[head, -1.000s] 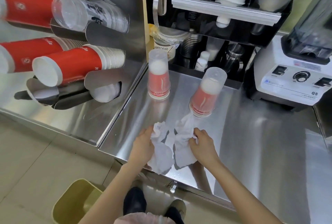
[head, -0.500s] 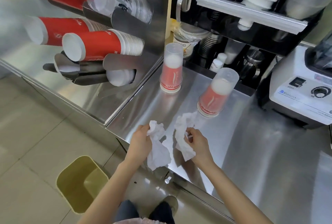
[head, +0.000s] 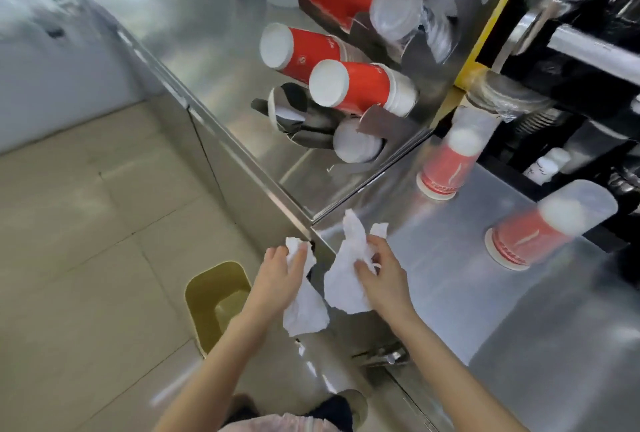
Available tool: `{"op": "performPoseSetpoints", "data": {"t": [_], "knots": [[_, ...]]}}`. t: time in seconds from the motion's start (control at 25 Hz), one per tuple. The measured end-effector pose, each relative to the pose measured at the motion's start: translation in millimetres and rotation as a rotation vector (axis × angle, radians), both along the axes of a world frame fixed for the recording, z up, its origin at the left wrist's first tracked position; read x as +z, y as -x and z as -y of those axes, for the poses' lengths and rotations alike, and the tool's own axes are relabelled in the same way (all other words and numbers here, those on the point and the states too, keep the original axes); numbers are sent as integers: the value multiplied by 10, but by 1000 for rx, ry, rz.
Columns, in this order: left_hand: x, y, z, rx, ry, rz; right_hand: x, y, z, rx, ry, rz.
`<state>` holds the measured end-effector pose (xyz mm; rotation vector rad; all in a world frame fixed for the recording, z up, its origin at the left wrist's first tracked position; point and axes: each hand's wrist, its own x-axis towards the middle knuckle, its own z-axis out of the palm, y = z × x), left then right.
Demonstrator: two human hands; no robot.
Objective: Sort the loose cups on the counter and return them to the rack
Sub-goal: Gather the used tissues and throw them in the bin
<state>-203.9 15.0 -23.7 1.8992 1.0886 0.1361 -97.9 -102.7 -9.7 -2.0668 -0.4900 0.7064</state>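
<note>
Well beyond right hand (head: 384, 279): cups (head: 446, 168).

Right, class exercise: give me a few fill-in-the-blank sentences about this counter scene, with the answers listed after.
1. Each hand, left hand and right hand, holds a crumpled piece of white ____.
2. The two cup stacks on the counter stand upside ____.
3. On the floor below the left hand stands a yellow ____.

Answers: paper; down; bin

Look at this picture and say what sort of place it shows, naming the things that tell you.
Probably a drinks shop's work area: a wall rack holding stacked red paper cups, a stainless steel counter, and upturned cups on it.
</note>
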Motion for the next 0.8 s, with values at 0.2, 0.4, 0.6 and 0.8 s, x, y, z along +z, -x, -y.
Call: {"op": "performPoseSetpoints", "data": {"t": [0.2, 0.4, 0.6, 0.8], "knots": [[-63, 741, -363, 161, 60, 13, -62, 521, -500, 93, -13, 4], [-127, 1406, -683, 267, 6, 48, -142, 1164, -885, 139, 17, -96], [-174, 1927, -904, 303, -11, 133, -212, 1676, -1140, 115, 50, -122], [-264, 2144, -950, 321, 17, 132, -281, 1842, -1255, 151, 105, -84]]}}
